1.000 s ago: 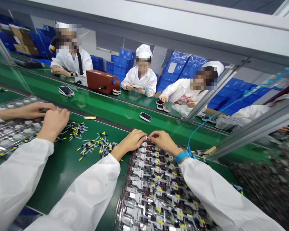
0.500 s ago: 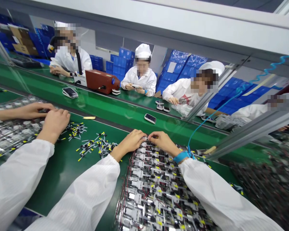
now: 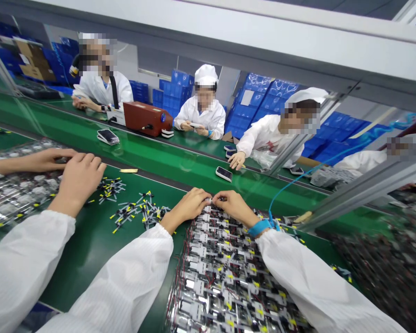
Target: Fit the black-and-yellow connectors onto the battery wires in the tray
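Both of my hands meet at the far end of a clear tray (image 3: 198, 264) filled with rows of small white-and-black assemblies with red wires and yellow-tipped strips. My left hand (image 3: 191, 205) has its fingers bent and pressed together over a part in the far row. Close beside it, my right hand (image 3: 233, 206), with a blue wrist strap (image 3: 260, 227), is closed in a pinch at the same spot. What sits between the fingertips is too small and covered to make out. Left of the tray lies a loose pile of yellow-tipped grey strips with black parts (image 3: 143, 210).
At the left, a co-worker's hands (image 3: 79, 178) work over another tray (image 3: 24, 185). Beyond the table edge runs a green belt carrying white handheld devices (image 3: 224, 174). Metal posts (image 3: 319, 203) and a coiled blue cord (image 3: 280, 187) stand at the right.
The white devices on the belt have shifted right. A co-worker across has stretched a hand toward one. The left neighbour's near hand has moved slightly right. My hands stay nearly still.
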`<state>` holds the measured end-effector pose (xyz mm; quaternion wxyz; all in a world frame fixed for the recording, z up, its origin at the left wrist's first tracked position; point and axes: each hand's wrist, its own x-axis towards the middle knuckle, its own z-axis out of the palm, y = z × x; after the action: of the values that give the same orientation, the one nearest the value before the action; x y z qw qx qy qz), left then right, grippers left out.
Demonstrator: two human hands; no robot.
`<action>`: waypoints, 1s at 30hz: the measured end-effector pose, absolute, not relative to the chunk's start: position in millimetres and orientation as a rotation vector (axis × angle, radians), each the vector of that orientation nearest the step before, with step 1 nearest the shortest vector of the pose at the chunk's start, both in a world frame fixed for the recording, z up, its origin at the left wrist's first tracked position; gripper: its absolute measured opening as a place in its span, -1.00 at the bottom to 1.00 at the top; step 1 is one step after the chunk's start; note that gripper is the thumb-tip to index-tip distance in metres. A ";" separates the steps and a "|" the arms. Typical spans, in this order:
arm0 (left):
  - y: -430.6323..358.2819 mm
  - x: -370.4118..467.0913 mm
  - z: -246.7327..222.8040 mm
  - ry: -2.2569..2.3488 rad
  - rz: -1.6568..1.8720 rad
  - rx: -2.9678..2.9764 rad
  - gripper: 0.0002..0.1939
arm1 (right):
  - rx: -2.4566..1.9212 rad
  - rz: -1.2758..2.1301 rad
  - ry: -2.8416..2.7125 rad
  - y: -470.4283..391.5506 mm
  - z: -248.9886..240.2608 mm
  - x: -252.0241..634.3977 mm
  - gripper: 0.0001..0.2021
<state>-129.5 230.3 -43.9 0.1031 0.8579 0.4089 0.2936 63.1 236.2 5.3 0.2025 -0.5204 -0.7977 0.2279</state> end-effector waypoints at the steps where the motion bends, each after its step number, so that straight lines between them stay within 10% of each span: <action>1: 230.1 -129.4 -43.9 1.208 0.869 2.529 -0.78 | -1.455 0.633 -2.228 235.9 5.5 62.9 -0.78; 19: 228.5 -131.0 -43.1 1.178 0.918 2.498 -0.78 | -1.571 0.357 -2.373 214.9 37.4 54.5 -0.75; 25: 226.4 -134.5 -44.5 1.218 0.987 2.489 -0.67 | -1.622 0.077 -2.335 128.3 96.1 124.7 -0.56; 30: 235.8 -137.2 -38.5 1.403 1.112 2.295 -0.60 | -1.781 0.178 -2.082 15.5 55.2 234.8 -0.57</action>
<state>-137.2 235.8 -38.5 0.1153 0.7832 0.4789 0.3796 234.8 15.5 55.2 0.1968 -0.6361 -0.7434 0.0636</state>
